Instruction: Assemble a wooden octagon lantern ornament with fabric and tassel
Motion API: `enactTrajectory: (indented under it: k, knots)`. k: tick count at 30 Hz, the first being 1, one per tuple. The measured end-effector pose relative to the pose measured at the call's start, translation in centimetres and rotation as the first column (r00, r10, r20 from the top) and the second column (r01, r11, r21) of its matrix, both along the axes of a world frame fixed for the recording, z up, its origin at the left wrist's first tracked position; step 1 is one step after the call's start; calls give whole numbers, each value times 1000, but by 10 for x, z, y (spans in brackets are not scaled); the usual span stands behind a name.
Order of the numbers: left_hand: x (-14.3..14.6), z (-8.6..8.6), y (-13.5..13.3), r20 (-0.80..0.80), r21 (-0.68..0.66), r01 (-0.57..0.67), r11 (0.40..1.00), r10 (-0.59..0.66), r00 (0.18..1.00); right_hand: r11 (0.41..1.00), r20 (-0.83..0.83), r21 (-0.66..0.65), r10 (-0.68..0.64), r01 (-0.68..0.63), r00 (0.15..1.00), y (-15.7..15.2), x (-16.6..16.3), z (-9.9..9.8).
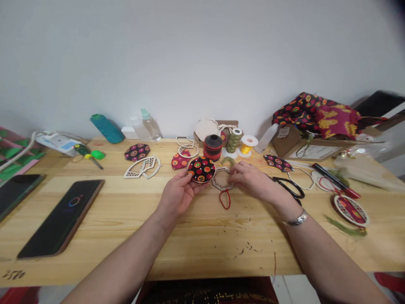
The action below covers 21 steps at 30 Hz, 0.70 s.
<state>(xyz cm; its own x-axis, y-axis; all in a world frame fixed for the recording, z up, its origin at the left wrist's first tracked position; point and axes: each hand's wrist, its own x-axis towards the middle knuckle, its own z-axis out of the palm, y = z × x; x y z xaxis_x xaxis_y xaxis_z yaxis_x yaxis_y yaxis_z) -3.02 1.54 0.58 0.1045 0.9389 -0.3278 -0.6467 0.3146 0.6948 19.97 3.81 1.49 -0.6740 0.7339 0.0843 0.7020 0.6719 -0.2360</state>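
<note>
My left hand (pixel 177 195) pinches a round piece covered in black fabric with red and yellow dots (pixel 201 169), holding it just above the wooden table (pixel 196 236). My right hand (pixel 253 180) rests with curled fingers on a hexagonal wooden cut-out frame (pixel 221 179) lying flat beside the round piece. A loop of red cord (pixel 225 199) trails from the frame toward me. A silver watch sits on my right wrist.
Thread spools in red-black (pixel 213 147), green (pixel 234 140) and yellow (pixel 247 147) stand behind. Black scissors (pixel 289 187) lie right of my hand, a finished ornament (pixel 350 210) further right. Two phones (pixel 63 216) lie left. A box with fabric (pixel 311 114) sits at back right.
</note>
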Motion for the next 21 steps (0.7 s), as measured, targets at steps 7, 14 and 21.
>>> enactTrajectory:
  k: [7, 14, 21]
  knots:
    - [1, 1, 0, -7, 7, 16, 1000, -16, 1000, 999, -59, -11, 37, -38, 998, 1, 1, 0]
    - [0, 0, 0, -35, 13, 0, 1000, 0, 999, 995, -93, -71, 60, -67, 994, 0, 2, 5]
    - [1, -1, -3, -64, -9, 90, 996, -91, 994, 994, -106, -65, 80, -88, 991, 1, 3, 3]
